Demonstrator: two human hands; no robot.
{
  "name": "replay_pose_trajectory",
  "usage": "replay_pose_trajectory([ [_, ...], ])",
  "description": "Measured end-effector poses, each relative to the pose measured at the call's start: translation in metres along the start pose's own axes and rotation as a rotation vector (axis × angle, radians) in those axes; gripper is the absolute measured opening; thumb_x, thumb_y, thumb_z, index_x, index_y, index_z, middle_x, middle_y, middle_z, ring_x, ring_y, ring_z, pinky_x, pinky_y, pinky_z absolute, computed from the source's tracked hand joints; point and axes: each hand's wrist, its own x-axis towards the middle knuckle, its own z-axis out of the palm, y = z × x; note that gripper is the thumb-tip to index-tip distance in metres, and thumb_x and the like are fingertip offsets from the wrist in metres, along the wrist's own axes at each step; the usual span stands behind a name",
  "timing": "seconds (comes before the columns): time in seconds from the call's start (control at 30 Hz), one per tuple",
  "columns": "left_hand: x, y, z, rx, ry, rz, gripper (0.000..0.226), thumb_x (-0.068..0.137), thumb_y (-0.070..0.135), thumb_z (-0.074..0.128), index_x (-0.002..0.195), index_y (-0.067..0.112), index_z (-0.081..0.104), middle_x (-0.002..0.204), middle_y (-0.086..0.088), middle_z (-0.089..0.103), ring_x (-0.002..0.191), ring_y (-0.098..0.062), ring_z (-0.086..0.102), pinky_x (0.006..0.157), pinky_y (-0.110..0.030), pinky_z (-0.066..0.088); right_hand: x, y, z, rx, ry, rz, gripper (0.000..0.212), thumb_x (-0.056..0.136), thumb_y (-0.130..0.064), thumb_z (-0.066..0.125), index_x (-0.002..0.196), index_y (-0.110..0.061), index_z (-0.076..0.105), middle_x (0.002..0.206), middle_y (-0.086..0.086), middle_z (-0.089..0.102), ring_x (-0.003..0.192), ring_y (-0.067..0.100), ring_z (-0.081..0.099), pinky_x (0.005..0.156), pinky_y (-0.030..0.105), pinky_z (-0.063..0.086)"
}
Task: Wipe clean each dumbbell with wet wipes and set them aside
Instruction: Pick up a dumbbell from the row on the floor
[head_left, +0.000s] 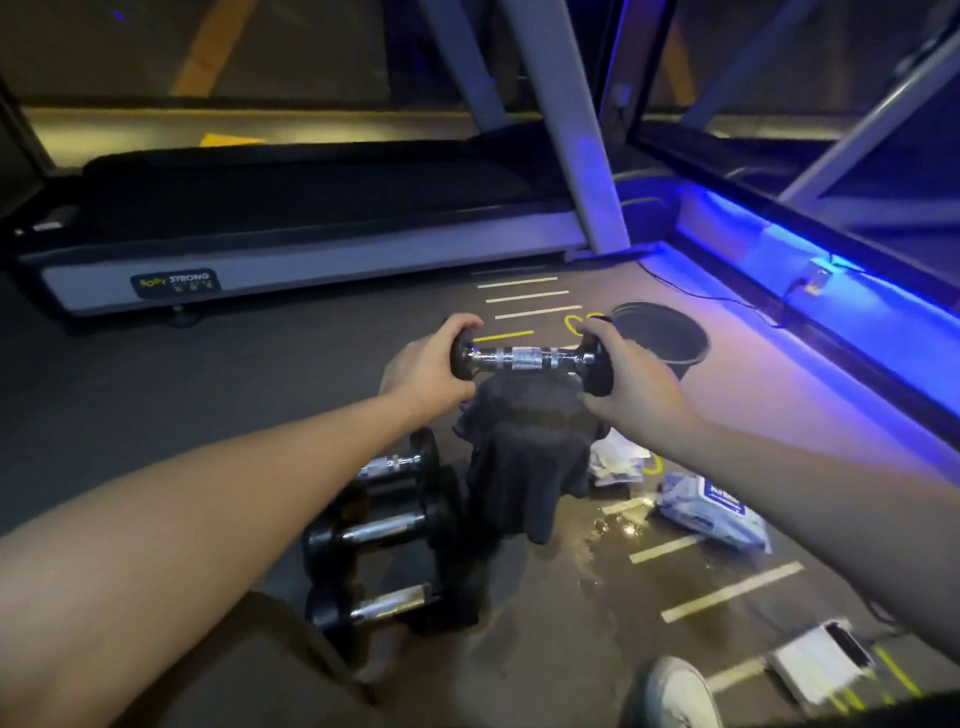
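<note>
I hold a small dumbbell (527, 358) with a chrome handle and black ends level in the air. My left hand (431, 364) grips its left end and my right hand (631, 376) grips its right end. A dark grey cloth (524, 457) hangs down from under the handle, pinched by my right fingers. Below on the floor, three black dumbbells (387, 530) lie side by side. A wet wipes pack (714, 512) lies on the floor to the right, with crumpled used wipes (618, 462) just beyond it.
A treadmill (311, 244) spans the floor ahead. A dark round bucket (662, 332) stands behind my right hand. A wet patch (608, 535) shines on the floor. A white box (821, 660) and my shoe (678, 691) are at lower right. A blue-lit ledge (810, 280) runs along the right.
</note>
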Motion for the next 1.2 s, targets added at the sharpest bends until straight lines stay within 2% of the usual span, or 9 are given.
replay_pose_trajectory([
  [0.13, 0.020, 0.009, 0.036, 0.044, 0.010, 0.037, 0.071, 0.069, 0.026, 0.073, 0.128, 0.050, 0.042, 0.116, 0.011, 0.067, 0.103, -0.024, 0.063, 0.072, -0.032, 0.044, 0.004, 0.043, 0.014, 0.012, 0.017, 0.032, 0.077, 0.073, -0.033, 0.076, 0.136, -0.042, 0.033, 0.112, 0.007, 0.061, 0.105, 0.032, 0.061, 0.082, 0.043, 0.051],
  [0.4, 0.061, 0.018, 0.066, 0.088, 0.009, 0.042, 0.072, 0.072, 0.031, 0.070, 0.131, 0.054, 0.038, 0.117, 0.015, 0.066, 0.106, -0.021, 0.063, 0.073, -0.031, 0.044, 0.032, 0.088, 0.026, 0.037, -0.008, 0.061, 0.079, 0.069, -0.033, 0.071, 0.136, -0.042, 0.031, 0.115, 0.004, 0.064, 0.103, 0.032, 0.064, 0.080, 0.045, 0.053],
  [0.6, 0.072, 0.003, 0.076, 0.132, -0.004, 0.039, 0.071, 0.074, 0.031, 0.071, 0.134, 0.052, 0.039, 0.119, 0.013, 0.066, 0.106, -0.024, 0.063, 0.073, -0.030, 0.040, 0.040, 0.100, 0.038, 0.052, -0.033, 0.020, 0.073, 0.076, -0.037, 0.071, 0.136, -0.042, 0.031, 0.117, -0.002, 0.064, 0.105, 0.026, 0.063, 0.082, 0.040, 0.053],
  [0.67, 0.073, -0.005, 0.081, 0.147, -0.029, 0.037, 0.072, 0.074, 0.032, 0.071, 0.135, 0.052, 0.038, 0.122, 0.013, 0.065, 0.109, -0.024, 0.063, 0.076, -0.032, 0.044, 0.040, 0.102, 0.045, 0.040, -0.071, 0.032, 0.076, 0.076, -0.036, 0.074, 0.138, -0.041, 0.030, 0.119, 0.000, 0.064, 0.106, 0.025, 0.063, 0.082, 0.036, 0.052],
  [0.77, 0.077, -0.015, 0.086, 0.202, -0.073, 0.058, 0.074, 0.074, 0.034, 0.071, 0.137, 0.052, 0.036, 0.130, 0.011, 0.062, 0.112, -0.024, 0.063, 0.082, -0.035, 0.050, 0.039, 0.106, 0.064, 0.083, -0.149, 0.061, 0.077, 0.076, -0.035, 0.076, 0.137, -0.039, 0.029, 0.117, -0.002, 0.063, 0.102, 0.025, 0.063, 0.073, 0.029, 0.043],
  [0.87, 0.084, -0.019, 0.084, 0.217, -0.125, 0.068, 0.075, 0.076, 0.036, 0.070, 0.138, 0.054, 0.032, 0.130, 0.006, 0.060, 0.113, -0.026, 0.061, 0.082, -0.036, 0.050, 0.041, 0.111, 0.068, 0.090, -0.158, 0.065, 0.078, 0.076, -0.036, 0.076, 0.137, -0.040, 0.028, 0.119, -0.002, 0.062, 0.103, 0.024, 0.062, 0.073, 0.028, 0.040],
  [1.0, 0.086, -0.021, 0.079, 0.227, -0.187, 0.080, 0.073, 0.078, 0.043, 0.072, 0.137, 0.056, 0.030, 0.129, 0.005, 0.056, 0.116, -0.025, 0.058, 0.083, -0.036, 0.048, 0.039, 0.116, 0.064, 0.080, -0.189, 0.033, 0.087, 0.075, -0.043, 0.079, 0.141, -0.043, 0.023, 0.125, -0.001, 0.060, 0.109, 0.024, 0.062, 0.081, 0.033, 0.049],
  [1.1, 0.086, -0.020, 0.077, 0.198, -0.216, 0.077, 0.072, 0.078, 0.043, 0.074, 0.135, 0.055, 0.031, 0.129, 0.004, 0.054, 0.118, -0.025, 0.057, 0.087, -0.037, 0.049, 0.037, 0.121, 0.055, 0.056, -0.239, 0.001, 0.099, 0.075, -0.048, 0.079, 0.147, -0.047, 0.011, 0.127, 0.000, 0.061, 0.109, 0.027, 0.062, 0.084, 0.038, 0.051],
  [1.2, 0.084, -0.018, 0.075, 0.209, -0.225, 0.081, 0.074, 0.077, 0.047, 0.075, 0.134, 0.056, 0.030, 0.133, 0.007, 0.053, 0.121, -0.026, 0.057, 0.090, -0.041, 0.050, 0.041, 0.131, 0.045, 0.042, -0.282, 0.028, 0.115, 0.066, -0.066, 0.076, 0.147, -0.051, -0.005, 0.104, -0.002, 0.064, 0.099, 0.030, 0.065, 0.084, 0.045, 0.053],
])
